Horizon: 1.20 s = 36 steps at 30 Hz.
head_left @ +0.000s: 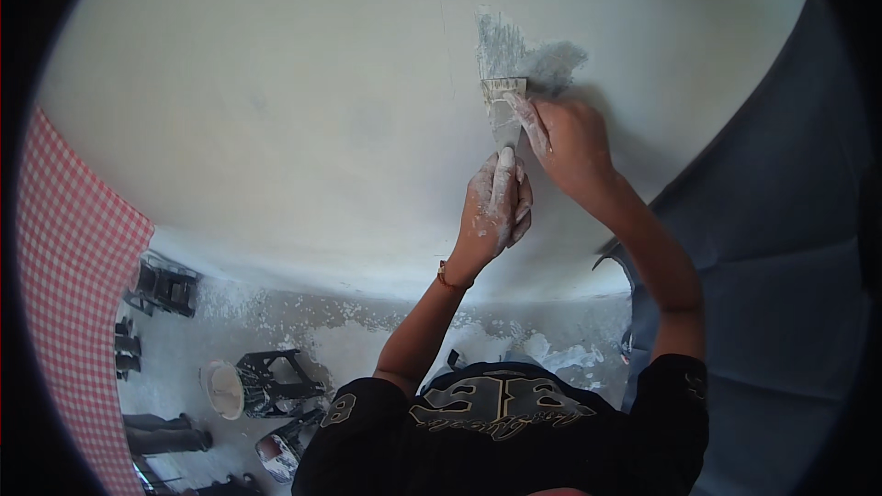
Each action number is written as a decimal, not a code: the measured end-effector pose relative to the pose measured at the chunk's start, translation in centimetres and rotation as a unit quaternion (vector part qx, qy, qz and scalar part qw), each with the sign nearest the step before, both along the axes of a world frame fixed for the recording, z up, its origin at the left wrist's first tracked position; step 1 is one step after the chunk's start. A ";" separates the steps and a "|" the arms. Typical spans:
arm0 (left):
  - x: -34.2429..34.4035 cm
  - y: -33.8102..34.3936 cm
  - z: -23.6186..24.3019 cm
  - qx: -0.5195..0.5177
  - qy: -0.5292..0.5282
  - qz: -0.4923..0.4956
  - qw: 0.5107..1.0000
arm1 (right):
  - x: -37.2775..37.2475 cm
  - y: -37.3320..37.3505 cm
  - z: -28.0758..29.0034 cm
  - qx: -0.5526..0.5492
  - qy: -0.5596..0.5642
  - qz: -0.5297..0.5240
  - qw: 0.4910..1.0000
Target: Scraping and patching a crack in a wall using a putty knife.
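Observation:
My left hand, dusted with white, is closed around the handle of a putty knife. Its wide, smeared blade points up and its edge meets the pale wall. My right hand is at the blade's right side, with whitened fingers bent against its edge; some of those fingers are hidden. Just above the blade is a rough, streaked grey-white patch. Beside it, to the right, lies a darker grey smear. A thin crack runs down the wall left of the patch.
A red-and-white checked cloth hangs at left, a dark blue-grey sheet at right. Below stand a bucket of pale material, a dark stool and another dark stool. White splatters mark the floor.

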<state>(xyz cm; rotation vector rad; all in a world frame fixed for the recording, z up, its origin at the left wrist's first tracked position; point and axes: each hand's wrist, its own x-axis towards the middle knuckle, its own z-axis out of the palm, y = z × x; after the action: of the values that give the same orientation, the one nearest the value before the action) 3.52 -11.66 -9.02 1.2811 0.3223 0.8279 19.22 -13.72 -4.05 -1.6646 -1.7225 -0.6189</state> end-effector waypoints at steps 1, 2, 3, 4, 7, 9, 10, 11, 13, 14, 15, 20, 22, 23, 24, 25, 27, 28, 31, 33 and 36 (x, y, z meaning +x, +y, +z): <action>0.0 0.1 0.0 0.016 -0.007 0.000 1.000 | 0.1 -1.0 0.5 -0.017 -0.038 -0.025 0.999; -0.2 0.3 0.0 0.018 -0.007 -0.008 1.000 | 0.5 -1.0 0.6 -0.015 -0.038 -0.033 0.999; -0.4 0.7 0.0 0.007 -0.006 -0.020 1.000 | 1.1 -0.8 0.8 0.088 -0.148 0.024 0.985; -0.6 0.8 -0.1 -0.006 -0.006 -0.033 0.999 | 1.5 -1.0 0.9 0.187 -0.256 0.080 0.945; -1.0 1.2 -0.3 0.004 0.012 -0.048 0.999 | 1.8 -2.0 0.8 0.168 -0.331 0.137 0.918; -0.8 1.5 -0.5 0.017 0.014 -0.057 0.998 | 2.3 -2.3 1.0 0.153 -0.353 0.156 0.910; -0.8 1.4 -0.7 0.019 0.021 -0.058 0.998 | 2.1 -2.6 1.2 0.129 -0.368 0.185 0.902; -0.7 1.6 -0.9 0.021 0.008 -0.055 0.998 | 2.0 -2.6 1.6 0.102 -0.380 0.189 0.900; -0.8 1.7 -0.6 0.019 0.010 -0.045 0.999 | 1.3 -2.2 2.4 0.082 -0.412 0.192 0.887; -0.7 1.7 -0.5 0.017 0.017 -0.039 0.999 | 1.2 -1.9 2.8 0.063 -0.439 0.191 0.876; -0.3 2.0 -0.6 0.013 0.014 -0.033 0.999 | 1.4 -1.4 3.2 0.062 -0.440 0.198 0.874; 0.1 4.1 0.1 0.358 0.099 0.122 0.921 | 0.6 0.5 5.8 0.121 -0.412 0.192 0.883; 0.2 4.6 -0.1 0.295 0.061 0.071 0.951 | 1.1 1.0 6.4 0.128 -0.438 0.189 0.869; 0.0 4.7 -0.5 0.235 0.019 0.016 0.972 | 1.4 1.0 6.3 0.129 -0.450 0.195 0.862; -0.2 4.5 -1.0 0.173 -0.024 -0.040 0.984 | 1.7 1.1 6.3 0.130 -0.463 0.199 0.854; -0.6 4.4 -1.5 0.108 -0.064 -0.099 0.987 | 1.7 1.3 6.0 0.130 -0.461 0.198 0.855; -0.9 4.8 -1.9 -0.025 -0.141 -0.214 0.966 | 1.8 1.7 5.5 0.139 -0.485 0.210 0.838; -1.4 4.8 -1.9 -0.095 -0.180 -0.267 0.942 | 1.5 1.7 5.7 0.135 -0.484 0.210 0.839; -2.1 2.6 4.3 -0.084 -0.031 -0.106 0.990 | 1.4 1.6 7.0 0.141 -0.453 0.217 0.853; -0.6 3.1 2.6 0.023 -0.002 -0.028 0.999 | 0.9 1.4 8.0 0.132 -0.503 0.166 0.838; -0.6 4.2 2.0 -0.021 -0.004 -0.087 0.996 | 1.4 1.9 7.2 0.143 -0.475 0.192 0.847</action>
<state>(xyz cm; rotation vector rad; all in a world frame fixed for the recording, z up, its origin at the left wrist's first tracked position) 2.96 -7.47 -7.03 1.2481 0.2177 0.6741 20.58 -11.81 3.13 -0.7468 -2.3662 -1.5735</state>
